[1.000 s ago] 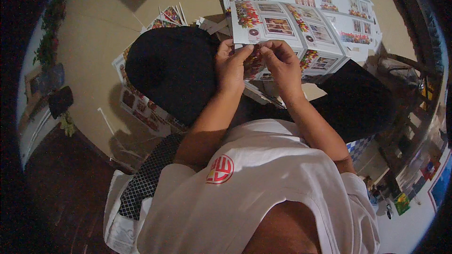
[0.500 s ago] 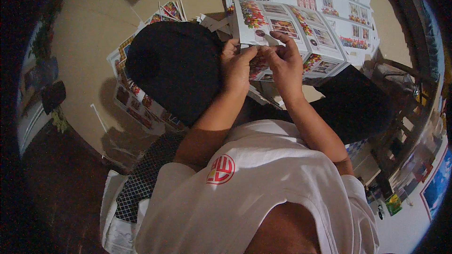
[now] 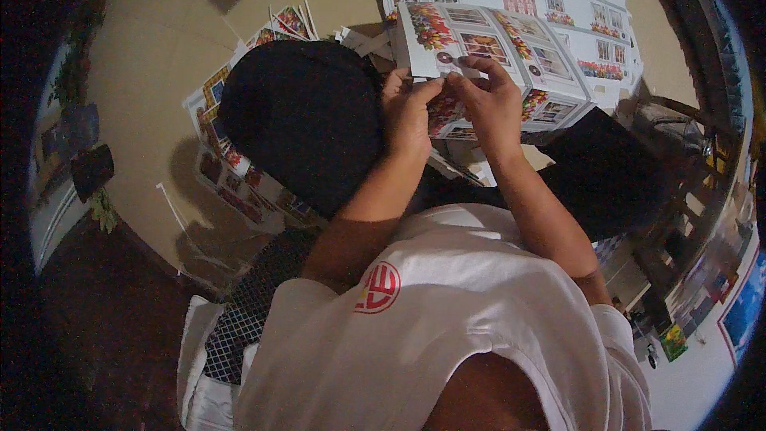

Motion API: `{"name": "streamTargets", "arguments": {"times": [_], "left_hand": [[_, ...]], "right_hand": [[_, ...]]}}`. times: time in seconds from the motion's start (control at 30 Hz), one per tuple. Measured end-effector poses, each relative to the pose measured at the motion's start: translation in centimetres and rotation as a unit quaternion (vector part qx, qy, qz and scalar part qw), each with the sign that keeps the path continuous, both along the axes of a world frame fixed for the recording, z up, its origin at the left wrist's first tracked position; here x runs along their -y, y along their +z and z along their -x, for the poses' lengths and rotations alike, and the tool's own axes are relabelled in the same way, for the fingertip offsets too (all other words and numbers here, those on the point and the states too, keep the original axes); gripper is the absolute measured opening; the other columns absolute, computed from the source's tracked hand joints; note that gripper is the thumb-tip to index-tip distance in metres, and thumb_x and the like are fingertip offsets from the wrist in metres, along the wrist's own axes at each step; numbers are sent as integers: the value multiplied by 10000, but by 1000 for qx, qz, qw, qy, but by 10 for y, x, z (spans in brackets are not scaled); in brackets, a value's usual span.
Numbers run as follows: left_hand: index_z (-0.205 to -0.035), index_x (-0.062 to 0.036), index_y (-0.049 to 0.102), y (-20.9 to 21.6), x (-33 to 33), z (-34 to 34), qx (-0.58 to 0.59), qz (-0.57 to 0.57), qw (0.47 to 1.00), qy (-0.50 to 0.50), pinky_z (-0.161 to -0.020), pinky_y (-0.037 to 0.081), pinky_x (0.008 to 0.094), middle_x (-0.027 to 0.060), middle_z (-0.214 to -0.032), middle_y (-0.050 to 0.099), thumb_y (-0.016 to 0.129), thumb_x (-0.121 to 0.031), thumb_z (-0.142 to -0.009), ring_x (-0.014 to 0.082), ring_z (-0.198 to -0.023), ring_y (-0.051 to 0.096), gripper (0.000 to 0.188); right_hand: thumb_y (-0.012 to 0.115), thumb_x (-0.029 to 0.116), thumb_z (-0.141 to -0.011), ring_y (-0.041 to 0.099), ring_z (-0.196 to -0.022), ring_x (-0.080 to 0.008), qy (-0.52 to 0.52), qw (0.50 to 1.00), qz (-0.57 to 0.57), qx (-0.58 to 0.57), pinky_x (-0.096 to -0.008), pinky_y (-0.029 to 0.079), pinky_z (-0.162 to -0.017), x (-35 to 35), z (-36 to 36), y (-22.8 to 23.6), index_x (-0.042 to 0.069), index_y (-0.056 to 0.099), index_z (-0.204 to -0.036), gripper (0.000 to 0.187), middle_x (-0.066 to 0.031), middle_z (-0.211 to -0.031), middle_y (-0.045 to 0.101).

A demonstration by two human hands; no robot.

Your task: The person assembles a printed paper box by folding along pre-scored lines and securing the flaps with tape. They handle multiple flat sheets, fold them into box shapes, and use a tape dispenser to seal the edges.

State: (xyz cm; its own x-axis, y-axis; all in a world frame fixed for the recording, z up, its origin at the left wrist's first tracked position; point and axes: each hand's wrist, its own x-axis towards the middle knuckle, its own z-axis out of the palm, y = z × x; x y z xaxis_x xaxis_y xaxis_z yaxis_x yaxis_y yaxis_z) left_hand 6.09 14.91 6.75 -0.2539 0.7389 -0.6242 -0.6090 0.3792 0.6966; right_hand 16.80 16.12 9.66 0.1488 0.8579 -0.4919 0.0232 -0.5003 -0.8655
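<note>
Pinching folded white card with flower-and-window print (image 3: 523,38) near its left end with left hand (image 3: 408,109) and right hand (image 3: 495,104), apparently to steady the edge.

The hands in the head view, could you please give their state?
Left hand: closed, holding the folded printed card.
Right hand: touching the card; grip cannot be told.

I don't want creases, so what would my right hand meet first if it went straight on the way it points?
Your right hand would likely meet the folded printed card right in front of it, though depth is unclear here.
</note>
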Motion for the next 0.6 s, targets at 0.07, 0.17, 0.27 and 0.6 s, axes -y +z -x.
{"name": "streamTargets", "arguments": {"times": [0.07, 0.17, 0.27, 0.6], "left_hand": [[-1014, 1, 550, -3, 0, -1, 3, -2, 1000, 4, -776, 499, 334, 106, -941, 629, 653, 39, -695, 199, -824, 620, 338], [-1006, -1, 550, -6, 1, 0, 16, -3, 1000, 5, -776, 496, 334, 103, -944, 628, 656, 36, -692, 199, -824, 619, 333], [-997, -5, 550, -8, 1, 1, 16, 0, 1000, 2, -777, 493, 334, 102, -951, 627, 665, 28, -693, 198, -831, 615, 327], [-995, -12, 552, -5, 1, 1, 7, -9, 1000, 7, -768, 484, 331, 106, -950, 631, 697, -21, -721, 188, -829, 608, 310]], "right_hand": [[680, 109, -824, 515, -553, -31, -6, 1000, -6, -9, -188, 354, -443, 0, 0, 0, 5, 600, -1061, 271, -56, -749, 672], [672, 87, -821, 585, -585, -97, 0, 1000, -4, -4, -229, 439, -486, -2, 0, 2, -25, 579, -1047, 269, -104, -766, 667], [673, 79, -816, 617, -597, -130, 3, 1000, -13, 4, -250, 481, -510, -2, 0, -3, -36, 569, -1040, 273, -130, -779, 668], [687, 102, -818, 624, -661, -98, 30, 998, -5, 51, -216, 463, -514, -4, -1, -6, -36, 592, -1037, 276, -120, -801, 683]]}}
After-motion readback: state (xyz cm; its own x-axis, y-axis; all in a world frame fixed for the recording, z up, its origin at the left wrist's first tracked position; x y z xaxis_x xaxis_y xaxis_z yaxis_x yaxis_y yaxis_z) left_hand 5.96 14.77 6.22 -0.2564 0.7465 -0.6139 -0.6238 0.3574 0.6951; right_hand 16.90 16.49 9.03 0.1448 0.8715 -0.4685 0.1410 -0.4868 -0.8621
